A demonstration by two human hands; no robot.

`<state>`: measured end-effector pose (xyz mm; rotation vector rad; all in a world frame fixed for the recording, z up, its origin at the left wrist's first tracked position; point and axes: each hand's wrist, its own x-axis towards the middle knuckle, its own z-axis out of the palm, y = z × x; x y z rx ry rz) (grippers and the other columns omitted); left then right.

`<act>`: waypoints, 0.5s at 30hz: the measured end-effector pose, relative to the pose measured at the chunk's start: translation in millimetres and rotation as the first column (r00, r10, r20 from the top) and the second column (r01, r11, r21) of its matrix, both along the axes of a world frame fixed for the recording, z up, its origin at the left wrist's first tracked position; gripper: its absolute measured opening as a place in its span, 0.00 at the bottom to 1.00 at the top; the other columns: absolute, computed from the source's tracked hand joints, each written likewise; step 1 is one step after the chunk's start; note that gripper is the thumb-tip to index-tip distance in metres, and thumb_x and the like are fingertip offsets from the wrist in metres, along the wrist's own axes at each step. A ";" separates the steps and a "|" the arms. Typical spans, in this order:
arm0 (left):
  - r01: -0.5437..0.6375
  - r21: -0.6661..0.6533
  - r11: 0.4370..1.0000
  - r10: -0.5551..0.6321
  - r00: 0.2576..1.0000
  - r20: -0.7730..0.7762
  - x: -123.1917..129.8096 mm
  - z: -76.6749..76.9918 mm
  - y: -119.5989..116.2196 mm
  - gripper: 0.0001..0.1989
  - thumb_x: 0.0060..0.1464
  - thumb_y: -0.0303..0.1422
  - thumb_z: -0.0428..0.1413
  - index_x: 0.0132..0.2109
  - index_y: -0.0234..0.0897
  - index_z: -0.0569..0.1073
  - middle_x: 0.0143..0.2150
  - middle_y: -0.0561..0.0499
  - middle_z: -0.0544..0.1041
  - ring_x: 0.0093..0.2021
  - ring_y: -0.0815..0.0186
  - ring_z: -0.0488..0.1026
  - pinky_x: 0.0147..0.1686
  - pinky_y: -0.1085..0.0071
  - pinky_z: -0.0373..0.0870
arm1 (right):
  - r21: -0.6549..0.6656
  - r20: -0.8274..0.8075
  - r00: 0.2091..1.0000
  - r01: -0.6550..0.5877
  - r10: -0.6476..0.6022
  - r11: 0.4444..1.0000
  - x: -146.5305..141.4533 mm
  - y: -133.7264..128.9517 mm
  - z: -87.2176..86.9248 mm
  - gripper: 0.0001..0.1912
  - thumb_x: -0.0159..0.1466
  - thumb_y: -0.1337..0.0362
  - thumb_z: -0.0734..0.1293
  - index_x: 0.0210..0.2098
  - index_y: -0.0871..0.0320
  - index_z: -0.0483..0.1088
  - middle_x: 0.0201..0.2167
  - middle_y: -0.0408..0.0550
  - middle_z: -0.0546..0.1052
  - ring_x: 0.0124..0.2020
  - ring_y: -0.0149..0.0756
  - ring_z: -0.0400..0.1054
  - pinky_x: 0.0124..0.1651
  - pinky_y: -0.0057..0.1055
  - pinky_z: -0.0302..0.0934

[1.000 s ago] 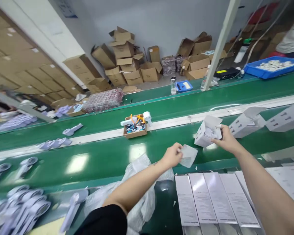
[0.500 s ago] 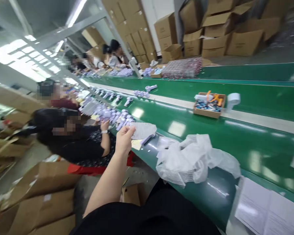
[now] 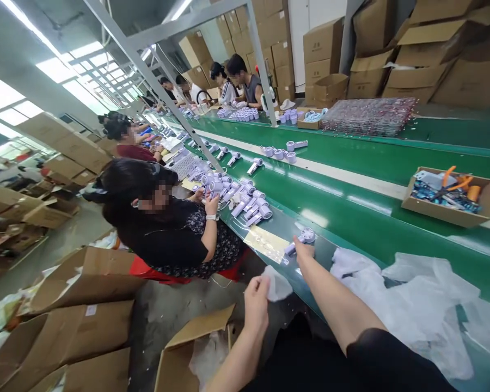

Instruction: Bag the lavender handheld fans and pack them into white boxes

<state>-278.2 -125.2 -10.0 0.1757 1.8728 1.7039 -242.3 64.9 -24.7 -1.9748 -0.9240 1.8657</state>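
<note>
The hands were apart in the head view. The left hand (image 3: pixel 256 307), low and just off the near edge of the bench (image 3: pixel 322 249), pinched a thin white pouch (image 3: pixel 280 287) by one end between thumb and fingers, so that the rest stood out to the right, perhaps to leave its free end easy to reach. The right hand (image 3: pixel 304 251) lay at the handle of a pale purple fan (image 3: pixel 308 235), touching it; how far the fingers had closed could not be told, since the hand itself hid them. That fan rested on the bench with its round head toward the far right and its handle toward the near left, beside a yellow sheet (image 3: pixel 265 244). It lay apart from the pile of fans (image 3: pixel 251 204) farther left, which probably made it simpler to take singly. A seated co-worker (image 3: pixel 155 223) held another fan (image 3: pixel 215 188) by that pile, which seemed set within that person's reach. Right of the right forearm, loose white wrapping (image 3: pixel 416 310) spread over the bench, likely to be close at hand. Farther right, a cardboard tray (image 3: pixel 441 214) of small parts and orange pieces sat by the pale strip (image 3: pixel 343 172), its walls presumably keeping them together.
</note>
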 end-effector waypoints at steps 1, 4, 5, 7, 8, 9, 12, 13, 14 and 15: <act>0.071 -0.010 0.997 -0.071 0.997 -0.004 -4.4 -1.5 -2.6 0.16 0.44 0.43 0.61 0.29 0.33 0.70 0.23 0.56 0.69 0.23 0.73 0.63 0.24 0.77 0.59 | 0.008 0.034 0.999 0.025 -0.025 1.000 -8.6 5.1 -6.5 0.17 0.64 0.59 0.64 0.50 0.60 0.66 0.48 0.51 0.70 0.45 0.38 0.68 0.45 0.41 0.66; 0.200 -0.057 0.978 -0.202 0.979 -0.034 -25.2 -0.2 -4.4 0.14 0.46 0.42 0.60 0.31 0.33 0.72 0.23 0.56 0.69 0.24 0.73 0.63 0.25 0.77 0.59 | 0.053 0.043 0.997 0.064 -0.066 0.997 -17.8 10.4 -15.9 0.13 0.62 0.59 0.65 0.44 0.60 0.68 0.44 0.50 0.73 0.42 0.37 0.69 0.43 0.37 0.65; 0.206 -0.069 0.976 -0.210 0.977 -0.046 -33.1 1.5 -1.7 0.14 0.47 0.41 0.60 0.33 0.33 0.72 0.24 0.56 0.69 0.24 0.72 0.64 0.25 0.77 0.59 | 0.078 0.013 0.998 0.065 -0.066 0.995 -15.9 9.0 -15.1 0.13 0.60 0.59 0.67 0.41 0.60 0.69 0.40 0.49 0.74 0.40 0.37 0.69 0.41 0.35 0.65; 0.195 -0.083 0.977 -0.201 0.976 -0.080 -46.8 5.7 9.6 0.13 0.48 0.40 0.59 0.35 0.34 0.72 0.25 0.55 0.70 0.25 0.71 0.65 0.26 0.76 0.61 | 0.134 -0.081 0.995 0.061 -0.051 0.989 -2.1 2.9 -7.5 0.15 0.54 0.59 0.72 0.36 0.58 0.67 0.34 0.46 0.75 0.36 0.37 0.70 0.38 0.32 0.65; 0.194 -0.090 0.977 -0.203 0.974 -0.096 -51.2 8.0 17.8 0.13 0.48 0.40 0.58 0.35 0.34 0.72 0.25 0.55 0.70 0.25 0.71 0.65 0.26 0.76 0.61 | 0.162 -0.132 0.990 0.063 -0.041 0.985 10.7 -1.5 -0.8 0.17 0.50 0.60 0.74 0.36 0.57 0.66 0.32 0.43 0.75 0.34 0.37 0.70 0.36 0.31 0.65; 0.212 -0.097 0.972 -0.222 0.969 -0.109 -53.2 10.1 27.3 0.12 0.48 0.39 0.58 0.36 0.34 0.72 0.25 0.55 0.70 0.25 0.71 0.65 0.27 0.75 0.62 | 0.185 -0.197 0.980 0.056 -0.019 0.981 27.5 -7.0 7.5 0.20 0.48 0.59 0.75 0.37 0.55 0.65 0.30 0.41 0.74 0.32 0.36 0.70 0.35 0.30 0.65; 0.373 -0.097 0.923 -0.382 0.918 -0.107 -42.9 14.8 58.5 0.12 0.49 0.39 0.57 0.35 0.34 0.74 0.24 0.55 0.70 0.24 0.71 0.64 0.27 0.75 0.62 | 0.222 -0.446 0.883 -0.050 0.147 0.974 92.9 -32.8 38.3 0.24 0.49 0.52 0.73 0.40 0.52 0.62 0.29 0.41 0.74 0.26 0.36 0.70 0.31 0.33 0.64; 0.452 -0.089 0.887 -0.460 0.882 -0.101 -34.6 15.9 68.1 0.12 0.49 0.39 0.57 0.34 0.34 0.74 0.23 0.55 0.70 0.24 0.71 0.64 0.27 0.74 0.62 | 0.235 -0.516 0.829 -0.106 0.217 0.966 114.8 -45.2 48.6 0.24 0.51 0.50 0.72 0.41 0.52 0.62 0.29 0.43 0.74 0.25 0.36 0.69 0.30 0.34 0.64; 0.533 -0.080 0.843 -0.538 0.837 -0.098 -24.7 16.9 76.6 0.11 0.48 0.39 0.57 0.34 0.34 0.75 0.24 0.54 0.71 0.25 0.71 0.65 0.27 0.74 0.62 | 0.267 -0.557 0.785 -0.140 0.271 0.953 134.3 -59.0 57.8 0.23 0.52 0.51 0.71 0.42 0.52 0.62 0.31 0.44 0.74 0.26 0.36 0.69 0.30 0.34 0.63; 0.610 -0.067 0.789 -0.614 0.784 -0.089 -13.9 17.9 83.9 0.11 0.47 0.38 0.58 0.33 0.34 0.76 0.25 0.53 0.73 0.26 0.70 0.65 0.28 0.73 0.63 | 0.300 -0.579 0.752 -0.164 0.316 0.940 150.4 -73.6 65.2 0.23 0.52 0.52 0.71 0.42 0.52 0.61 0.33 0.45 0.74 0.28 0.36 0.69 0.32 0.34 0.63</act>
